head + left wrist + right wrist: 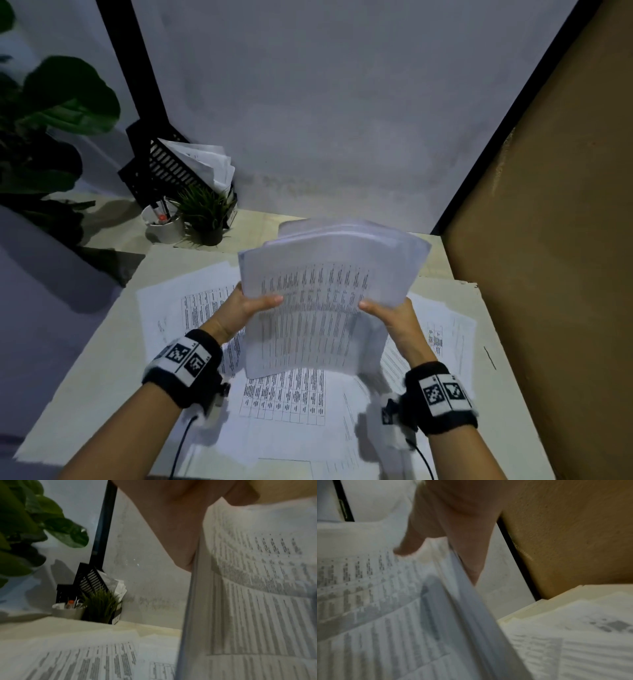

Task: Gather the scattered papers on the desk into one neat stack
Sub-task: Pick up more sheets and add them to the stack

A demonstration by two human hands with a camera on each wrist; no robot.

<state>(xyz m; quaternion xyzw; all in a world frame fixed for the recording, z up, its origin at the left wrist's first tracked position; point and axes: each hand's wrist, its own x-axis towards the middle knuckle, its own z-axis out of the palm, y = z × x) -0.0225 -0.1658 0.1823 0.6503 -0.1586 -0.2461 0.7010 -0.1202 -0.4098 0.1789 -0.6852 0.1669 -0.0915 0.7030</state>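
I hold a thick bundle of printed papers (318,294) upright above the desk, tilted away from me. My left hand (250,305) grips its left edge, thumb on the front sheet. My right hand (387,310) grips the right edge the same way. In the left wrist view the bundle (257,588) fills the right side under my thumb (240,494). The right wrist view shows the bundle's edge (471,615) beneath my thumb (409,545). More printed sheets (284,397) lie spread flat on the desk beneath, with others at the left (191,308) and at the right (445,335).
At the desk's back left stand a black file rack with papers (185,164), a white pen cup (164,222) and a small potted grass plant (205,216). A big leafy plant (51,113) is further left. A brown wall (548,240) borders the desk's right side.
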